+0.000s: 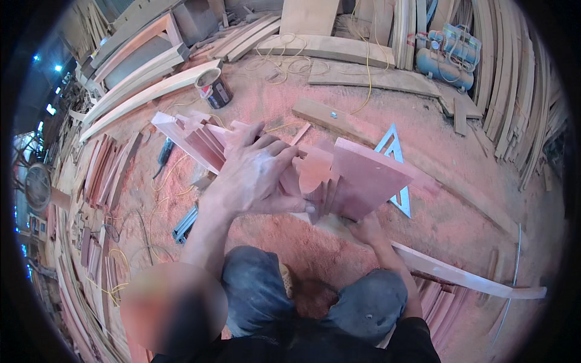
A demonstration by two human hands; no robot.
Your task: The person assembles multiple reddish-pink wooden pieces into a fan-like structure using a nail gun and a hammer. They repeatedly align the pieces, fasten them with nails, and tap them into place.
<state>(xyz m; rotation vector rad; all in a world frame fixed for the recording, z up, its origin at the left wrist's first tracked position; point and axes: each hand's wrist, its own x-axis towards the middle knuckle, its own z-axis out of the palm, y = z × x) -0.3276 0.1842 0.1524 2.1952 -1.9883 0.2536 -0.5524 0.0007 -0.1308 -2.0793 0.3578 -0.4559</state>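
Note:
A reddish wooden moulding with a stepped, curved profile and a flat broad face is held up in front of my knees. My left hand is closed over its middle, fingers across the top and thumb along the near side. From below, my right hand grips the lower edge near the broad face; some of its fingers are hidden. Another profiled stretch of reddish wood shows beyond my left hand; whether it is the same piece I cannot tell. A pale set square lies just right of the moulding.
Sawdust covers the floor. A paint can stands at the far left, an air compressor at the far right. Planks lean on the right. A teal tool lies left of my forearm, with yellow cords around. A long strip lies at right.

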